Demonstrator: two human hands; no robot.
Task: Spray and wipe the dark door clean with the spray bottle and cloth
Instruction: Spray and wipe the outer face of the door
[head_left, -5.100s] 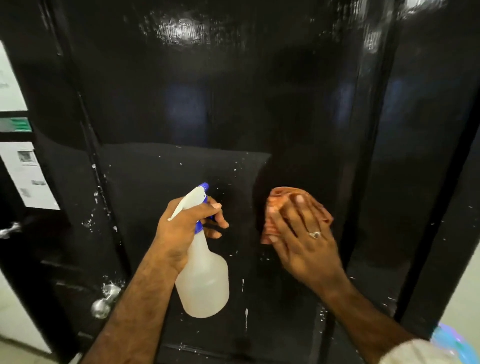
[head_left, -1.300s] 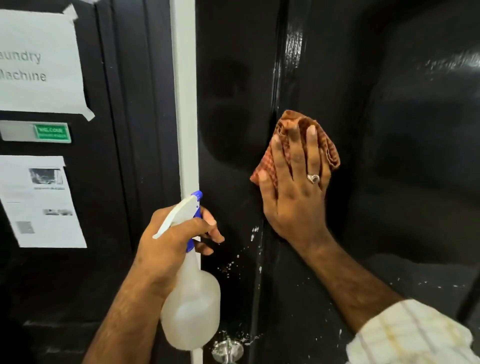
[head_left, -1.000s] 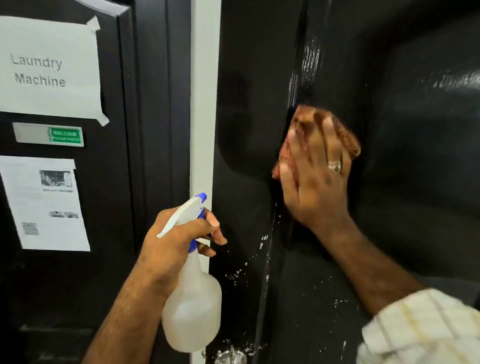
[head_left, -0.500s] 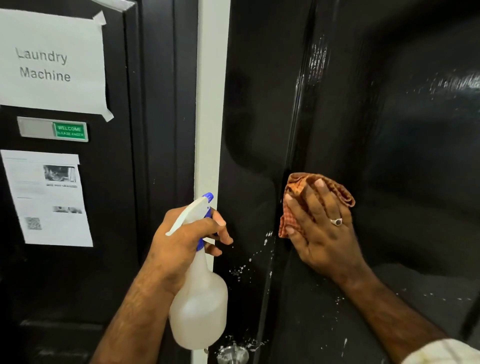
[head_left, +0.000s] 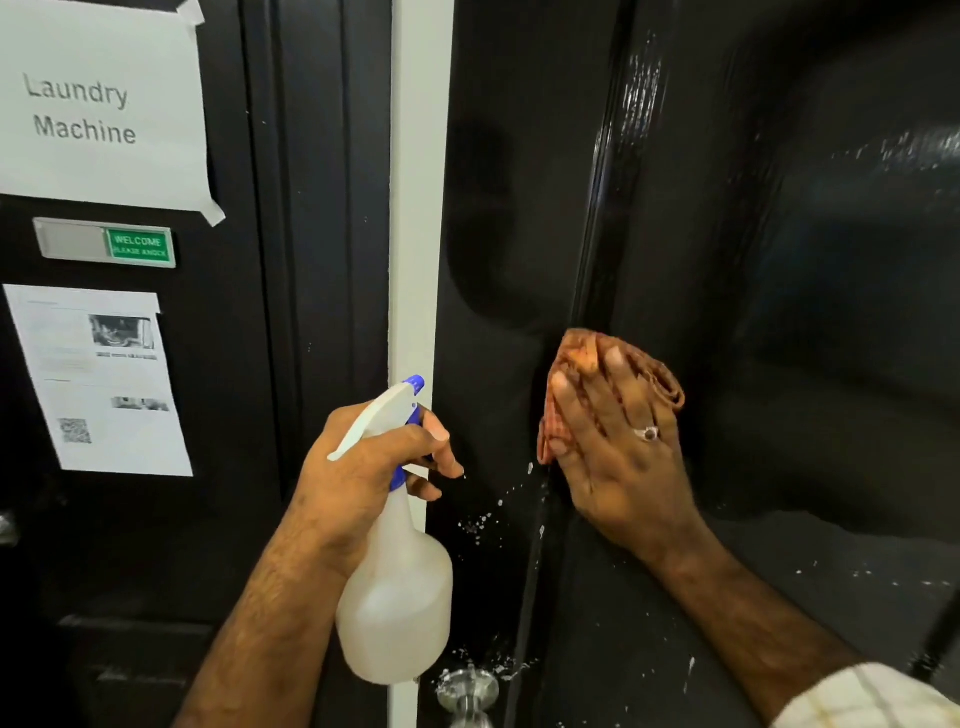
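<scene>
Flat, right hand (head_left: 618, 457) presses cloth (head_left: 660, 382) against door (head_left: 831, 312).

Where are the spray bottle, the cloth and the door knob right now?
spray bottle (head_left: 393, 608): head view, on its translucent body.
cloth (head_left: 574, 353): head view, on the orange fold above the fingertips.
door knob (head_left: 467, 688): head view, on its metal top.

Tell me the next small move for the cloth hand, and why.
Probably slide the right hand and its orange cloth down the door's vertical edge. White droplets still speckle the surface just below, toward the knob, while the left hand holds the spray bottle aside.
</scene>
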